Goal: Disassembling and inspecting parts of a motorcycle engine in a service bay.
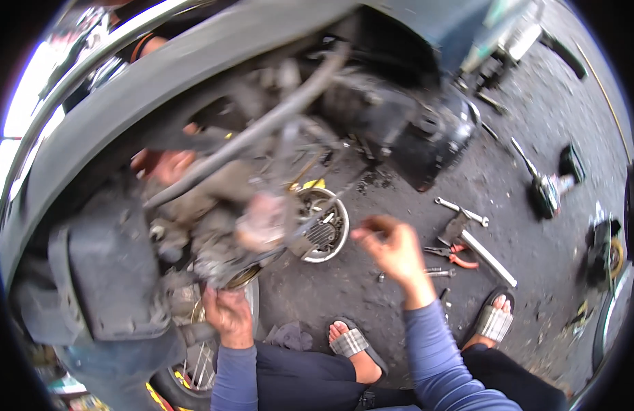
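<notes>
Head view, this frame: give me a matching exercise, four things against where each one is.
Things:
1. left hand
2. right hand
3. pliers with orange handles
4. round metal bowl

Places:
A. raised in the air above the ground, fingers loosely curled
B. on the ground right of the right hand
C. on the greasy engine's underside
D. on the ground beneath the engine parts

Pairs: 1-C, 2-A, 3-B, 4-D

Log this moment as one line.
left hand: grips engine underside | right hand: raised, pinching something small | pliers: on ground
</notes>
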